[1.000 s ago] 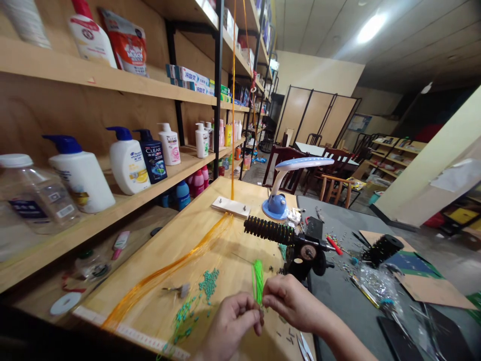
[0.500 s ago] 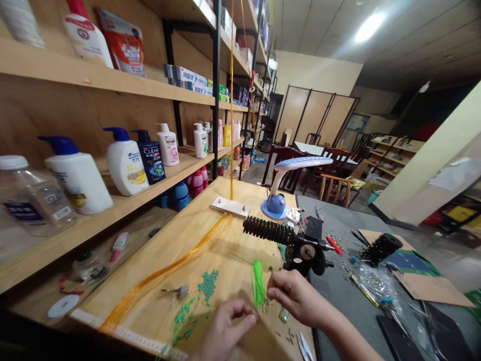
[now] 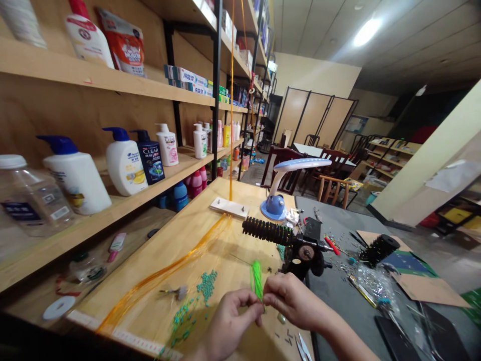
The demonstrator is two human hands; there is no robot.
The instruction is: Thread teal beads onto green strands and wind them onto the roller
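Note:
My left hand [image 3: 238, 318] is closed in a pinch near the lower middle, thumb and forefinger together; what it holds is too small to make out. Close on its right, my right hand [image 3: 291, 300] is also pinched, its fingertips almost touching the left ones. Just behind the fingertips lies a bundle of bright green strands [image 3: 256, 277]. Teal beads [image 3: 207, 286] are scattered on the wooden table [image 3: 188, 240] left of the hands. Long orange threads [image 3: 161, 274] run across the table to a pale clamped block [image 3: 229, 207].
A black clamp device with a ribbed roller [image 3: 267, 231] stands beyond my right hand. Behind it is a blue lamp [image 3: 274, 206]. Scissors [image 3: 302, 347] lie at the front edge. Shelves of bottles [image 3: 128, 163] line the left; a grey table [image 3: 338, 296] holds tools and bags.
My left hand has moved up and right, and my right hand slightly left and down, so their fingertips are now close together in front of the green strands.

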